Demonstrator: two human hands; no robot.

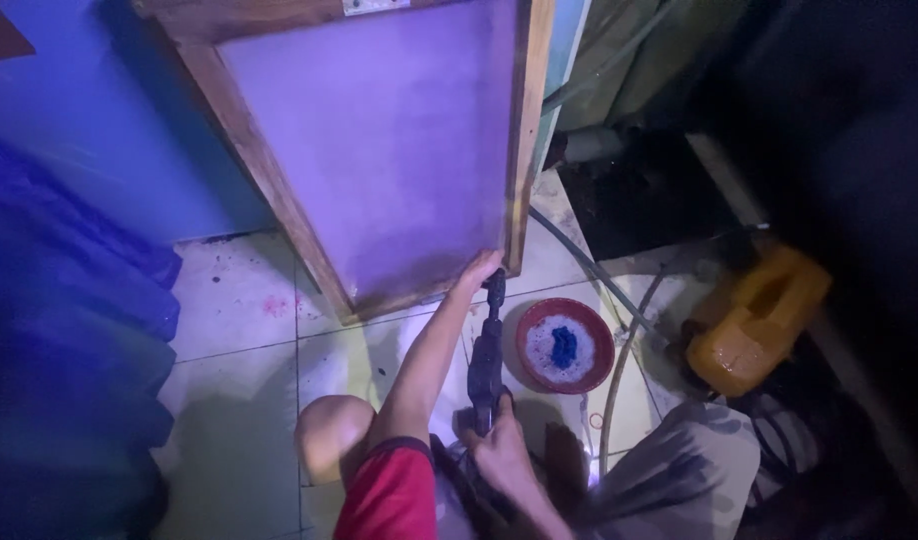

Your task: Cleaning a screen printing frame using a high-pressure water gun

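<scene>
Spray gun aimed at a wood-framed screen

The dark spray gun (485, 360) sits at centre, right hand (499, 450) clenched on its grip at 6 o'clock; left hand (476, 272) grasps the framed screen (379, 150) corner at 12. Red bowl (565, 345) lies at 3.

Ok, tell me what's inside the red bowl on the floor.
The red bowl holds white foam or soapy liquid with a small blue lump in the middle, maybe a cloth or sponge. The foam covers the bowl's bottom, so anything beneath cannot be seen.

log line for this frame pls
left hand: steadies wooden frame corner | right hand: grips dark tool | red bowl: on floor
</scene>
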